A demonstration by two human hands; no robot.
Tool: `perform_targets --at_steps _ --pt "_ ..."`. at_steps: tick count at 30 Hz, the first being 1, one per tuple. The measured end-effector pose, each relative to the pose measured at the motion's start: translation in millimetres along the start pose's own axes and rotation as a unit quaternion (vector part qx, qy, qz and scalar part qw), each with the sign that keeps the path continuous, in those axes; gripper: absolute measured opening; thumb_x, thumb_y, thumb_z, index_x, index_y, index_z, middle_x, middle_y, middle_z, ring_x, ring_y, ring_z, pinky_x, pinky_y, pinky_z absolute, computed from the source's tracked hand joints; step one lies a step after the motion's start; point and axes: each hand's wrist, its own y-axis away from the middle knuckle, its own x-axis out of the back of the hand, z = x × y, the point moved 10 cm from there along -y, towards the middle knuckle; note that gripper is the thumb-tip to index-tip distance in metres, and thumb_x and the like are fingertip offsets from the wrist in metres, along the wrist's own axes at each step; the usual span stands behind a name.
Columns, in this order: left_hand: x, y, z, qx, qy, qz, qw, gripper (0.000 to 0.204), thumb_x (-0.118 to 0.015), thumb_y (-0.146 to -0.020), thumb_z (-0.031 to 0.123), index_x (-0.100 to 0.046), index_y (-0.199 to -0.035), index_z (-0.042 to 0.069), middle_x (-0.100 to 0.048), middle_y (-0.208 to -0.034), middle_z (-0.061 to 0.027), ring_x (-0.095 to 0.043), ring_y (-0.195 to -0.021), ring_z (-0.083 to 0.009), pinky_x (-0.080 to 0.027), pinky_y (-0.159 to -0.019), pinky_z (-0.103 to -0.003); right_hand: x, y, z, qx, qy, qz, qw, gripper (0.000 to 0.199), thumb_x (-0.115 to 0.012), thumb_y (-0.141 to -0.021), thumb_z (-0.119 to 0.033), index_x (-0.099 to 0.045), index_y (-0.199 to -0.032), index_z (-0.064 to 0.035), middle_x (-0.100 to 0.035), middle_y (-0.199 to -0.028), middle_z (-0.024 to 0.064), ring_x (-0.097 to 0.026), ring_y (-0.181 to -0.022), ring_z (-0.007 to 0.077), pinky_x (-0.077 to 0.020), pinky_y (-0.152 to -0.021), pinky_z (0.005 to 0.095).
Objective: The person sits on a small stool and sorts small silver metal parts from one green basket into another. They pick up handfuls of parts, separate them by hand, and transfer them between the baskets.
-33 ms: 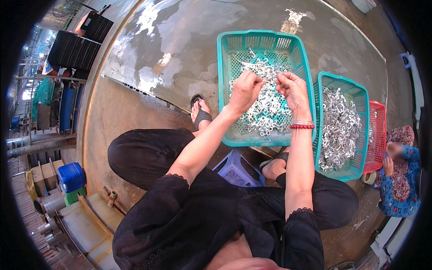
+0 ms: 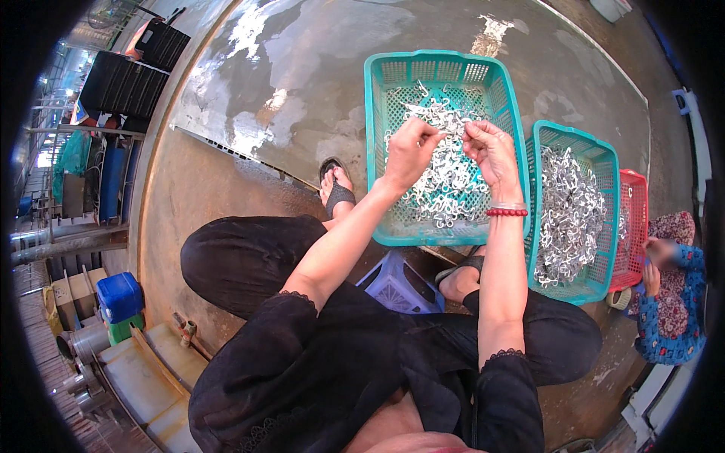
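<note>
Over a green plastic basket (image 2: 375, 143) I hold both hands close together. Thumb and fingers of my left hand (image 2: 410, 154) are pinched together. Opposite it, my right hand (image 2: 492, 153), with a red bead bracelet and a clear band at the wrist, is closed in a pinch too. Whatever sits between the fingertips is too small to make out against the pile. Below them, many small silvery-white hooks (image 2: 447, 204) lie loose across the basket's bottom. A second green basket (image 2: 575, 134) at the right is heaped with similar silvery hooks (image 2: 568, 219).
A purple plastic stool (image 2: 400, 283) stands between my feet, against the near side of the basket. Beyond the second basket is a red basket (image 2: 633, 185), with another person (image 2: 672, 302) seated beside it. Blue jerrycan (image 2: 119, 297) and yellowish containers (image 2: 143, 377) stand at the left.
</note>
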Motion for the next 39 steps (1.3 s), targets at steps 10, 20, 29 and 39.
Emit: perform_targets --at_steps 10,20,29,39 --pt "10 5 -7 0.0 0.021 0.055 0.998 0.014 -0.07 -0.068 -0.001 -0.057 -0.074 0.002 -0.056 -0.073 -0.0097 -0.056 -0.065 -0.0207 -0.045 -0.055 -0.029 5 0 23 -0.025 -0.047 0.024 0.998 0.013 -0.065 -0.078 -0.008 -0.057 -0.083 0.0 -0.06 -0.07 0.0088 -0.057 -0.057 0.0149 -0.0432 -0.047 0.0223" --pt "2 13 35 -0.169 -0.051 0.039 0.984 0.016 -0.068 -0.065 -0.002 -0.056 -0.074 0.003 -0.054 -0.071 -0.0085 -0.055 -0.066 -0.0243 -0.044 -0.056 -0.032 9 3 11 0.0 0.111 0.093 0.99 0.009 -0.062 -0.077 -0.015 -0.06 -0.081 -0.0066 -0.061 -0.07 0.0028 -0.06 -0.06 0.0126 -0.0446 -0.052 0.0248" --pt "-15 -2 -11 0.034 0.091 -0.062 0.993 0.012 -0.068 -0.074 0.004 -0.059 -0.08 0.0 -0.059 -0.076 -0.0055 -0.057 -0.064 -0.0114 -0.048 -0.054 -0.024 -9 7 2 -0.011 0.14 0.003 0.99 0.014 -0.065 -0.078 -0.021 -0.06 -0.079 -0.0076 -0.062 -0.07 0.0024 -0.059 -0.061 0.01 -0.045 -0.053 0.0212" --pt "2 8 0 -0.1 -0.117 -0.003 0.988 0.012 -0.069 -0.07 0.006 -0.06 -0.077 0.002 -0.059 -0.071 -0.0081 -0.057 -0.066 -0.021 -0.045 -0.059 -0.031 -13 4 -16 0.138 0.341 0.028 0.929 0.014 -0.062 -0.078 -0.016 -0.062 -0.077 -0.0027 -0.059 -0.064 0.001 -0.054 -0.057 0.0078 -0.041 -0.049 0.0201"
